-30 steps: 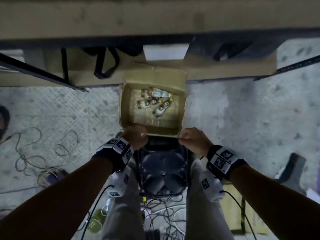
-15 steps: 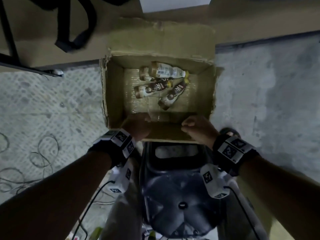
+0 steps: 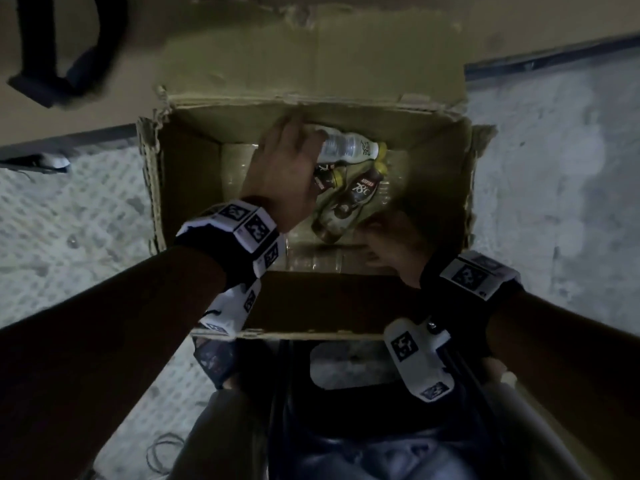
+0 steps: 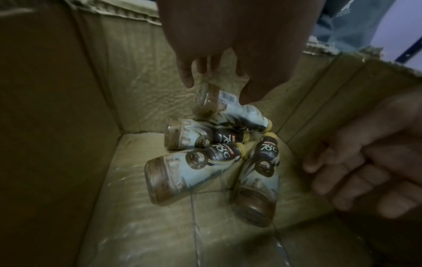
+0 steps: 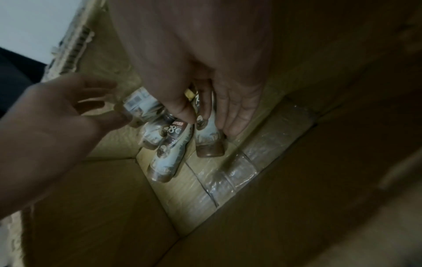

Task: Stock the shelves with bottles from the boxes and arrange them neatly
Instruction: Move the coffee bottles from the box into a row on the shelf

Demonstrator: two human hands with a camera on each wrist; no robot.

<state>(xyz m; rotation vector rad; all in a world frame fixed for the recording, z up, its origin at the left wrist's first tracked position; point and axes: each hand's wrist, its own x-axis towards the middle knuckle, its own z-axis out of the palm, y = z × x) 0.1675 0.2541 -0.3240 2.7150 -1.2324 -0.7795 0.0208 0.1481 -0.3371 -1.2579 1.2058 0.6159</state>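
Observation:
An open cardboard box [image 3: 187,188] stands on the floor with several coffee bottles lying at its bottom. My left hand [image 3: 291,140] reaches in from above. Its thumb and fingers [image 4: 187,79] are spread either side of the base of the far white-labelled bottle [image 4: 228,108], also seen as the white-labelled bottle [image 3: 349,148]. No firm grip shows. My right hand [image 3: 388,244] is low at the box's near right, fingers loosely bent beside the nearest brown bottle [image 3: 349,206]. In the right wrist view its fingers [image 5: 235,117] hang over that brown bottle [image 5: 207,144].
The box's far flap [image 3: 311,57] stands up against a cardboard sheet, with a black strap [image 3: 69,46] at the top left. A dark plastic stool [image 3: 346,393] sits under the box's near edge. Concrete floor [image 3: 554,168] lies on both sides.
Both hands have left the box's near edge and gone down inside it, the left to the far bottle, the right to the near one. The view has moved closer to the box.

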